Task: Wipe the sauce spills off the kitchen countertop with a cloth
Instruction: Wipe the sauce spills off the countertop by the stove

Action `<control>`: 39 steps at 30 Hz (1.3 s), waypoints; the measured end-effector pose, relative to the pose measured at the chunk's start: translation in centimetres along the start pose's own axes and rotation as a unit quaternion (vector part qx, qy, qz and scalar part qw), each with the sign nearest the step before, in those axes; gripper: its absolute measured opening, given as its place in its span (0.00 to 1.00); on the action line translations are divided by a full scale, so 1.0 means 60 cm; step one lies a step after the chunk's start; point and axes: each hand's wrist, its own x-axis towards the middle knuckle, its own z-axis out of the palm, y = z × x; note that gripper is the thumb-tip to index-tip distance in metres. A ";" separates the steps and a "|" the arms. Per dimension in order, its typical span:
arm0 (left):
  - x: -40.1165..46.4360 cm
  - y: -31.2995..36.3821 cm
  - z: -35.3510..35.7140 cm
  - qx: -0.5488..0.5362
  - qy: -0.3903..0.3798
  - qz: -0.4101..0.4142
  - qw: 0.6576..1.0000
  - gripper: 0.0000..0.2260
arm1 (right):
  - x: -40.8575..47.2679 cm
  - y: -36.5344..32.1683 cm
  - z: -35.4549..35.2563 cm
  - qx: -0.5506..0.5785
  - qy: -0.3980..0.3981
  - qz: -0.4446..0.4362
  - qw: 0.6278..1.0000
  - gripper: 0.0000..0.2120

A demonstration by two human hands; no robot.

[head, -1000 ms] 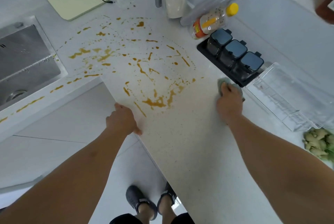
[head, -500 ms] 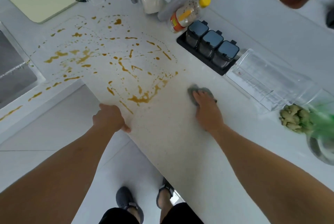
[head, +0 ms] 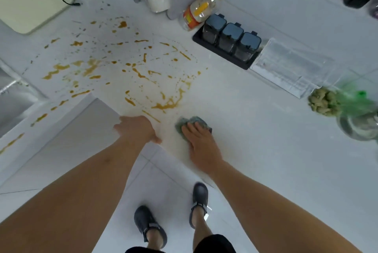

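My feet (head: 197, 197) stand on pale floor tiles, nearest to me. Above them, my right hand (head: 201, 143) lies flat, fingers spread a little, pressing a grey-green cloth (head: 191, 123) onto the white counter (head: 266, 160). The cloth is bunched, part of it hidden under my fingers. Just left of the cloth, my left hand (head: 138, 129) curls over the counter's front edge, bracing there and holding nothing.

The sauce (head: 167, 105) starts just beyond the cloth, up and to its left, and my right hand is the nearer one to it. The closest patch is a thick amber puddle with thin streaks running off it. From there the spill fans away from the cloth towards the far left: orange-brown drips, dashes and fine specks, reaching the sink (head: 12, 97) rim. None of it looks wiped yet, so I judge the job barely begun.

Far right of the cloth stand three dark jars (head: 231, 38) in a tray, clear of the spill.
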 end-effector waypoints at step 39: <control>0.121 -0.095 -0.021 -0.039 0.089 0.105 0.990 0.32 | 0.186 -0.141 0.009 -0.013 0.026 0.066 0.997 0.23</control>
